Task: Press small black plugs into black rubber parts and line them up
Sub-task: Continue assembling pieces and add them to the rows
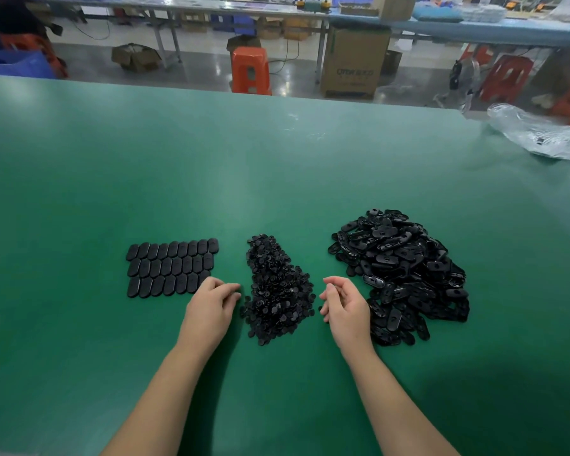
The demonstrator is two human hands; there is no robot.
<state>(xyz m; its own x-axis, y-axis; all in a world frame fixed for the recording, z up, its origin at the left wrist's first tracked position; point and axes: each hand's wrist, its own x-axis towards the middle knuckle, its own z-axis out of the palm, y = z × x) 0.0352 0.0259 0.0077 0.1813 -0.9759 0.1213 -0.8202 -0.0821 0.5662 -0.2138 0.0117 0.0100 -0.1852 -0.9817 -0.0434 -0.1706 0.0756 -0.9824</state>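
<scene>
Three groups of black pieces lie on the green matte surface point(277, 166). Toward the left edge, finished rubber parts point(171, 267) — flat, smooth ovals with a dull sheen — sit in three tight rows, edge to edge. In the middle is a narrow heap of small black plugs point(275, 287), tiny round discs jumbled together. Toward the right edge a bigger, looser mound of unfilled rubber parts point(400, 274) shows glossy oblong shapes, many with a slot in the face.

The left hand point(211, 306) rests palm down between the rows and the plug heap, fingers point(231, 289) loosely bent, tips on the surface, holding nothing visible. The right hand point(344, 306) hovers between the plug heap and the mound, palm turned inward, fingers relaxed and half curled, grasping nothing. Both bare forearms reach in from the near edge.

At the far right corner lies a crumpled clear plastic bag point(537, 133). Beyond the far edge — an orange stool point(250, 70), a cardboard box point(352, 64) and long workbenches on a grey floor
</scene>
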